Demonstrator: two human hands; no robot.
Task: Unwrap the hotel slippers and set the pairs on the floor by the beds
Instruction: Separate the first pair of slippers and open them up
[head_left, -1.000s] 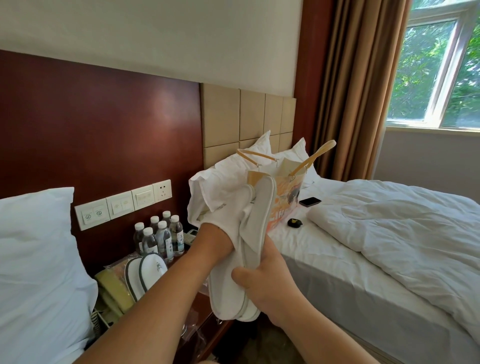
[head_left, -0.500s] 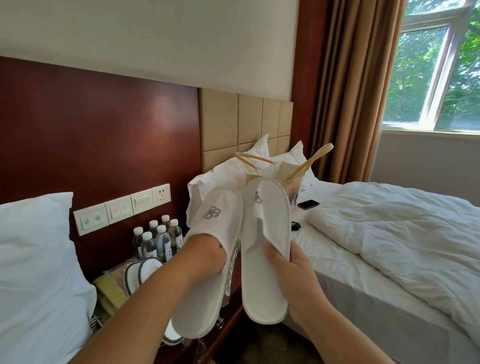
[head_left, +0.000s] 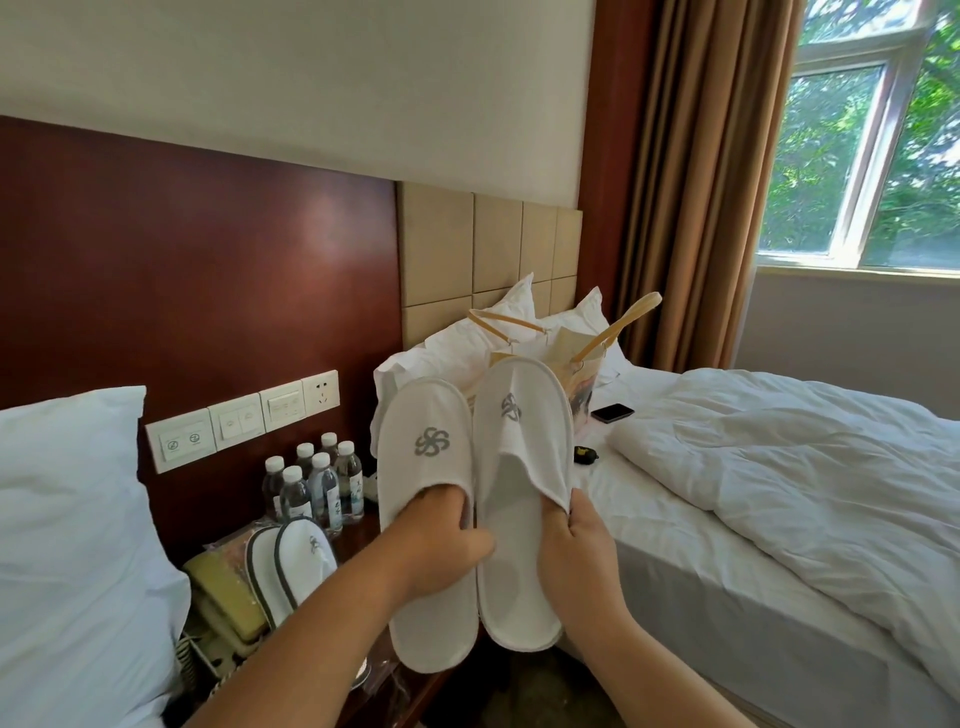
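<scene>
Two white hotel slippers with grey flower logos are held up side by side, toes up, between the two beds. My left hand (head_left: 441, 540) has its fingers pushed into the left slipper (head_left: 423, 441). My right hand (head_left: 574, 551) grips the side edge of the right slipper (head_left: 522, 415), whose upper hangs loose and creased. A second pair of slippers (head_left: 291, 564), white with dark trim, leans upright on the nightstand, seemingly in clear wrap.
The nightstand (head_left: 410, 696) holds several water bottles (head_left: 311, 483) and a beige telephone (head_left: 223, 603). The right bed (head_left: 727, 597) carries a rumpled duvet, pillows, a paper bag (head_left: 582, 358) with wooden handles, a black phone (head_left: 613, 413) and a small dark object. Dark floor shows between the beds.
The slippers, stacked together a second ago, have been separated and turned with their tops facing me. My left hand has slid into the left slipper; my right hand holds the other.
</scene>
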